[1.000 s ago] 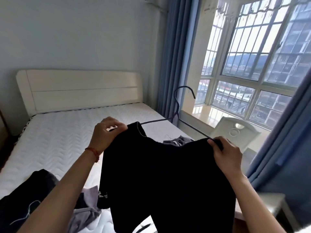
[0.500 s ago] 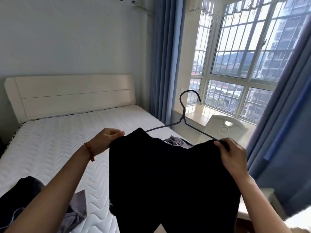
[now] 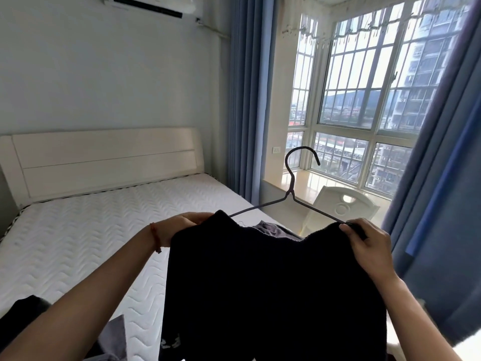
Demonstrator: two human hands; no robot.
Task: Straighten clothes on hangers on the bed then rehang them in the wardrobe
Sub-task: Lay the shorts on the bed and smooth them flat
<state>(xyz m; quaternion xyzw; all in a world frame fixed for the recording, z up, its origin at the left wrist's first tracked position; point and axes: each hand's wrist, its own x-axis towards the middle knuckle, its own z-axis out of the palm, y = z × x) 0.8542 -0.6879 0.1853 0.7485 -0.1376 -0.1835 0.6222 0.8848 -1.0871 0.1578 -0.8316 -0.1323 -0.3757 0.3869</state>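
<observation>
A black garment (image 3: 273,287) hangs from a thin dark wire hanger (image 3: 291,188) held up in front of me over the bed (image 3: 78,243). My left hand (image 3: 179,227) grips the garment's left shoulder at the hanger's left end. My right hand (image 3: 369,246) grips the right shoulder and the hanger's right end. The hook points up towards the window. The hanger's bottom bar is hidden inside the cloth.
A grey garment (image 3: 270,229) lies on the bed behind the black one. More dark and grey clothes (image 3: 33,311) lie at the lower left. A white chair (image 3: 341,207) stands by the window ledge, blue curtains (image 3: 440,178) to the right. No wardrobe in view.
The garment on its hanger has been lifted and shifted right, and my view has tilted up. Both hands keep their hold on the shoulders.
</observation>
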